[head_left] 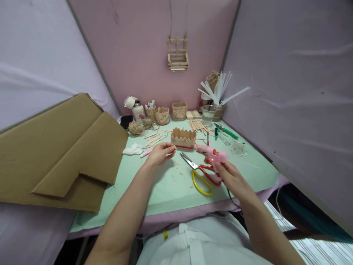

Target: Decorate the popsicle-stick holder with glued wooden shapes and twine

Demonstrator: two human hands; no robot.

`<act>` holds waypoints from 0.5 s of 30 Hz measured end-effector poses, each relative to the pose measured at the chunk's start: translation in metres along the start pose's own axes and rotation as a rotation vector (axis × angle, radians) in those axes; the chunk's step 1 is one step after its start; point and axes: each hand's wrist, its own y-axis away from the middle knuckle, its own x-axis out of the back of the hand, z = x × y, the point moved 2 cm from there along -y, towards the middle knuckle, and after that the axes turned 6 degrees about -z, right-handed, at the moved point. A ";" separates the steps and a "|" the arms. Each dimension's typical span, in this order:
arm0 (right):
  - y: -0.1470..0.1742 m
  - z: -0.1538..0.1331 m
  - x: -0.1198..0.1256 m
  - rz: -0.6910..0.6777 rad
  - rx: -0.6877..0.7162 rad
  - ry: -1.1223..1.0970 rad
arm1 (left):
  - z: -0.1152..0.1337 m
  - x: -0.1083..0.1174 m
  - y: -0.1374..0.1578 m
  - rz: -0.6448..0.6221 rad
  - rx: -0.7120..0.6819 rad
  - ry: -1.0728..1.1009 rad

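Observation:
My right hand [227, 176] is wrapped round the handle of a pink hot glue gun [212, 156], whose orange light is lit and whose nozzle points left. In a pinch, my left hand [161, 152] holds a small pale piece [175, 148], too small to make out well. Just beyond the hands stands a cardboard box [183, 138] with zigzag wooden pieces along its top and a red strip at its base. Between the hands lie open scissors [193, 164] with one red and one yellow handle.
Wooden sticks [200, 126], twine [136, 129], green-handled pliers [230, 133] and a plastic cup of water [207, 116] lie or stand toward the back. A large cardboard sheet [63, 154] leans at left. White glue sticks [219, 90] rise from a pot at back right.

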 end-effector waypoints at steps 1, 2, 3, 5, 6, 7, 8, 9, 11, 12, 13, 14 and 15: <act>0.001 -0.002 -0.010 -0.031 0.004 -0.035 | 0.000 0.000 0.000 -0.002 0.006 -0.014; 0.001 -0.004 -0.018 -0.055 0.013 -0.060 | 0.000 -0.001 0.001 -0.008 0.012 -0.026; 0.000 -0.004 -0.024 -0.066 0.023 -0.076 | 0.000 -0.002 0.001 -0.016 0.018 -0.036; -0.001 -0.004 -0.031 -0.056 0.040 -0.083 | 0.000 -0.004 0.002 -0.035 0.030 -0.047; -0.002 -0.003 -0.032 -0.042 0.045 -0.075 | 0.001 -0.005 0.003 -0.043 0.035 -0.048; -0.002 -0.002 -0.032 -0.021 0.045 -0.061 | 0.001 -0.005 0.003 -0.048 0.038 -0.049; -0.003 -0.001 -0.032 -0.003 0.045 -0.047 | 0.001 -0.006 0.004 -0.052 0.041 -0.051; -0.003 0.000 -0.032 0.010 0.045 -0.036 | 0.001 -0.007 0.004 -0.054 0.044 -0.054; -0.004 0.000 -0.032 0.028 0.057 -0.024 | 0.001 -0.008 0.004 -0.057 0.048 -0.060; -0.004 0.000 -0.032 0.035 0.067 -0.021 | 0.001 -0.008 0.004 -0.059 0.050 -0.063; -0.004 -0.001 -0.032 0.041 0.077 -0.019 | 0.000 -0.009 0.004 -0.063 0.052 -0.065; -0.004 -0.001 -0.033 0.044 0.083 -0.016 | 0.000 -0.009 0.004 -0.067 0.051 -0.066; -0.004 -0.002 -0.033 0.042 0.082 -0.014 | 0.000 -0.009 0.004 -0.069 0.051 -0.068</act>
